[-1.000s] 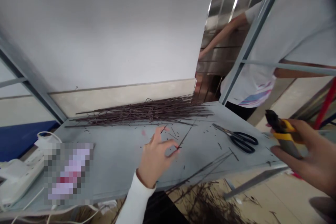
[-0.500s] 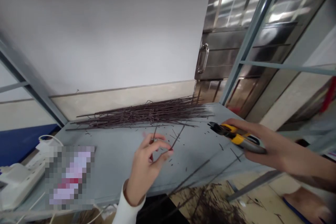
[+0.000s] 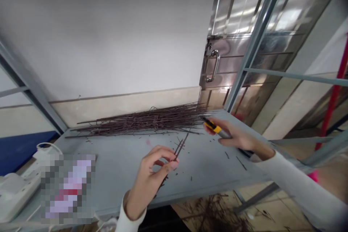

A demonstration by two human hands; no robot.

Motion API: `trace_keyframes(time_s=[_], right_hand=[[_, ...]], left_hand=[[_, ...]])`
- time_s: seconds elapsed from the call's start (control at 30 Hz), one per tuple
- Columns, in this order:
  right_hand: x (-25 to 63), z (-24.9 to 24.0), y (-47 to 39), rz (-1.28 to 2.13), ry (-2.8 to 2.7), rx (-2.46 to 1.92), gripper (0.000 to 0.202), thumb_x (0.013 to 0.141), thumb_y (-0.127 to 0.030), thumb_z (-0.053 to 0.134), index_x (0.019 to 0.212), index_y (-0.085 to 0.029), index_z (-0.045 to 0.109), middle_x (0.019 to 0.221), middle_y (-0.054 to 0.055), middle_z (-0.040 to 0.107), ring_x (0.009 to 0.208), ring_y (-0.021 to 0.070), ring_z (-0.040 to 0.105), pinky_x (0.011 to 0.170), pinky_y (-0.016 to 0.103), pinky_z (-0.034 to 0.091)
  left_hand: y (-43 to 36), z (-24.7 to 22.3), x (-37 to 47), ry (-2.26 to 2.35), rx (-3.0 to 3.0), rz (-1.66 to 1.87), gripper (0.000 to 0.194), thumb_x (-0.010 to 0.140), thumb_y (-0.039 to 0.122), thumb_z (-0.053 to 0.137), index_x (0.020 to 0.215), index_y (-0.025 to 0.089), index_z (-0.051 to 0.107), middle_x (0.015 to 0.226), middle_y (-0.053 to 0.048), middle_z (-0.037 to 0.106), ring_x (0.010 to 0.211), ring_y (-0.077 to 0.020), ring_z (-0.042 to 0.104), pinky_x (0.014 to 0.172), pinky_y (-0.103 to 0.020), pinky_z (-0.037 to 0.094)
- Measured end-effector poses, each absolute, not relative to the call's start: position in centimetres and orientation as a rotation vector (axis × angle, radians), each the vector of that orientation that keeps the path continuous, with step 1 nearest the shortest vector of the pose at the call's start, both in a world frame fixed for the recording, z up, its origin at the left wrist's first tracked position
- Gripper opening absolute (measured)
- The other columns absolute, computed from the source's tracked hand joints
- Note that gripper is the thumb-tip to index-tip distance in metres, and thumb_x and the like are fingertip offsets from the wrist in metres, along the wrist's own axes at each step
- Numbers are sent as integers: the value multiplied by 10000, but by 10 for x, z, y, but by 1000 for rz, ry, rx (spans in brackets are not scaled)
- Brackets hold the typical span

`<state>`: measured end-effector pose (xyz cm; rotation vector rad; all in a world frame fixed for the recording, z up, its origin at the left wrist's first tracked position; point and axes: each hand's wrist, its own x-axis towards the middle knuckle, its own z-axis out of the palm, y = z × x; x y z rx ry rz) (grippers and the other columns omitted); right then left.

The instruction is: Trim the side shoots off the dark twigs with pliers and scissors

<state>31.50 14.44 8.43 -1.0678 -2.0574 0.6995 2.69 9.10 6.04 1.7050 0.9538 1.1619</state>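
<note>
Between the thumb and fingers of my left hand [image 3: 156,174] are pinched thin dark twigs [image 3: 181,145], whose tips point up and away over the table. My right hand [image 3: 231,134] is closed around yellow-and-grey pliers [image 3: 216,127], their dark jaws pointing left near the twig bundle's right end. That long bundle of dark, thin twigs [image 3: 141,120] lies along the back of the grey table [image 3: 116,174]. Small cut bits lie scattered around both hands. The lower ends of the held twigs are partly hidden behind my left hand.
A white power strip [image 3: 16,192] with plugs and a pixelated object [image 3: 72,185] are at the left. Metal posts [image 3: 252,43] frame the table. Dark twig scraps [image 3: 217,212] litter the floor below its front edge. Behind stands a metal door [image 3: 231,54].
My right hand has moved left and inward with the pliers. The twigs in my left hand now lie close together, and the long pieces trailing at the front right are gone from there.
</note>
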Motion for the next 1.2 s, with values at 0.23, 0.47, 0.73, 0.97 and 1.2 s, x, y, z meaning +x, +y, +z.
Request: trace_keyframes(time_s=[0.23,0.47,0.73,0.97,1.2], right_hand=[[282,74,129,606,-2326,-927,534,610,-149,535,1140,-214,519,974,51,600,847,212,569,748,302,454],[274,90,121,576,-2311,-1047,425,618,-171,531,1037,-233,545,863,34,605,764,204,576,638,272,445],[275,94,119,509,-2376,-1155,441,606,-156,512,1045,-195,488,845,31,567,736,187,530,648,283,411],[272,94,116,555,-2396,-1200,377,625,-165,492,1002,-174,491,782,12,523,680,164,477,607,268,369],[275,92,116,480,-2428,-1206,415,643,-199,508,1056,-164,502,815,39,583,686,190,534,590,275,379]], left_hand=[[94,61,27,932,1729,1249,82,795,240,614,737,189,643,812,-47,663,784,-172,606,723,-273,479],[94,58,26,1025,1864,1313,87,821,231,595,757,200,646,815,-36,619,781,-169,562,747,-288,433],[92,54,32,1180,2134,1340,72,830,209,593,788,227,649,802,-18,564,786,-173,550,770,-312,430],[89,49,37,1196,2346,1309,80,845,164,570,800,218,608,784,-3,551,760,-167,539,840,-352,419],[86,48,37,1195,2325,1255,85,866,145,529,829,208,572,816,-13,567,812,-167,542,790,-302,440]])
